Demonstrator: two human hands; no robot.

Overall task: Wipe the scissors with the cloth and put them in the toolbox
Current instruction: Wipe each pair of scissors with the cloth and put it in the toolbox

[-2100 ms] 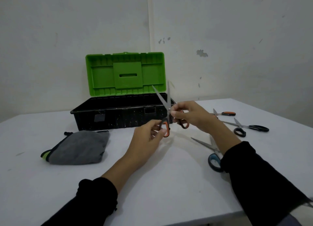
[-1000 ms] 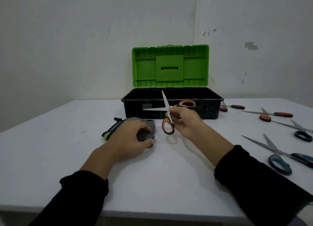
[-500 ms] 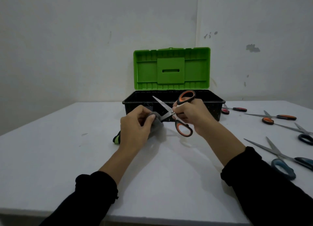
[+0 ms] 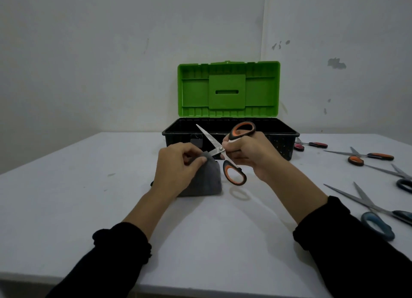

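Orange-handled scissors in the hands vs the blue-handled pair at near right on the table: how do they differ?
The orange-handled scissors are off the table, held by the right hand; the blue-handled scissors lie flat on the table, untouched. One blade of the orange pair is in the grey cloth gripped by the left hand; nothing covers the blue pair's blades. Both are spread open.
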